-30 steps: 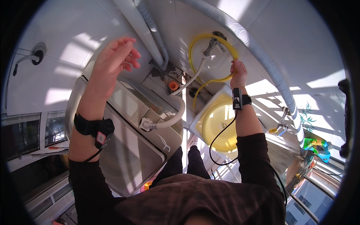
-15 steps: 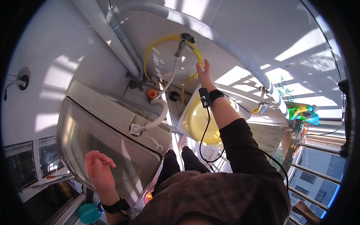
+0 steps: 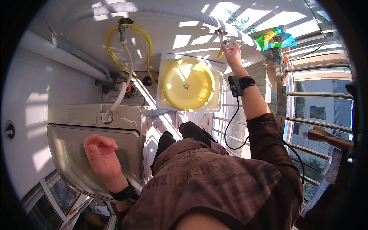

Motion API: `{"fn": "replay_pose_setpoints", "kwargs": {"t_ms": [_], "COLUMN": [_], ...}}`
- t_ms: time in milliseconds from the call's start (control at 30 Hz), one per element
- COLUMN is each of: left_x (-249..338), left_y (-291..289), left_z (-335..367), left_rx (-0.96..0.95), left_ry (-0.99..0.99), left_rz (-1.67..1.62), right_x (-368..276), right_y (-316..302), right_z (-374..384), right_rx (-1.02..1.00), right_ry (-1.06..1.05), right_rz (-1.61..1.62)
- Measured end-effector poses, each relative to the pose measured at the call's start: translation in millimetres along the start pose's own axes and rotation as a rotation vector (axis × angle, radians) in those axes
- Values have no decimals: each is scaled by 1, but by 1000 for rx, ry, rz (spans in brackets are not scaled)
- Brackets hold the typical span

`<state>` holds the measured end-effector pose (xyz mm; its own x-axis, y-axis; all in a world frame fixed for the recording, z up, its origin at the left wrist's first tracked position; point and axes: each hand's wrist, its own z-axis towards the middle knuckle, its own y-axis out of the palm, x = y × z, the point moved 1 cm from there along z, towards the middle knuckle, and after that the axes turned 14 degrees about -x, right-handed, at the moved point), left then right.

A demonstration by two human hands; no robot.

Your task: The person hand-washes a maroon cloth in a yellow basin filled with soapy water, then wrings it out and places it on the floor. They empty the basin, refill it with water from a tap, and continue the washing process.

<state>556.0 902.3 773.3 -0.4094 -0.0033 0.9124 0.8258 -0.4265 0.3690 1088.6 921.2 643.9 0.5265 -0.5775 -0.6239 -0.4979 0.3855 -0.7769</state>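
Observation:
My right hand [image 3: 232, 56] is at the wall tap [image 3: 220, 35], its fingers bent round the small handle beside the yellow spout piece. Part of the handle is hidden by the fingers. Below and to the left, a round yellow basin [image 3: 188, 84] sits in a white square sink [image 3: 165, 63]. My left hand [image 3: 102, 155] hovers over the washing machine lid [image 3: 76, 147], loosely curled with fingers apart and nothing in it. Both wrists wear black bands, the right one with a small box and cable.
Another tap [image 3: 122, 34] at the back left carries a yellow hose [image 3: 148, 38] and a white hose [image 3: 129, 63] leading to the washing machine. A colourful pouch [image 3: 276, 38] rests near the back right corner. Metal window bars [image 3: 318, 95] run along the right.
My view has turned to the right. My right hand has moved right, from near the yellow hose to the other wall tap. My left hand stays over the washing machine, loosely curled.

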Motion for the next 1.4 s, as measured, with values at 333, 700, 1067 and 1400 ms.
{"fn": "replay_pose_setpoints", "kwargs": {"t_ms": [333, 700, 1067, 1400], "left_x": [-236, -576, -566, -418], "left_y": [63, 29, 37, 99], "left_z": [-6, -41, -16, -18], "left_rx": [43, 439, 272, 263], "left_ry": [-799, -1122, -1341, -1235], "left_rz": [-525, -26, 111, -105], "right_x": [33, 54, 45, 44], "right_y": [-5, -26, -27, -26], "right_z": [45, 54, 47, 51], "right_rx": [-271, -477, -436, -507], "right_ry": [-226, -441, -463, -331], "right_rz": [-238, -62, -63, 60]}}
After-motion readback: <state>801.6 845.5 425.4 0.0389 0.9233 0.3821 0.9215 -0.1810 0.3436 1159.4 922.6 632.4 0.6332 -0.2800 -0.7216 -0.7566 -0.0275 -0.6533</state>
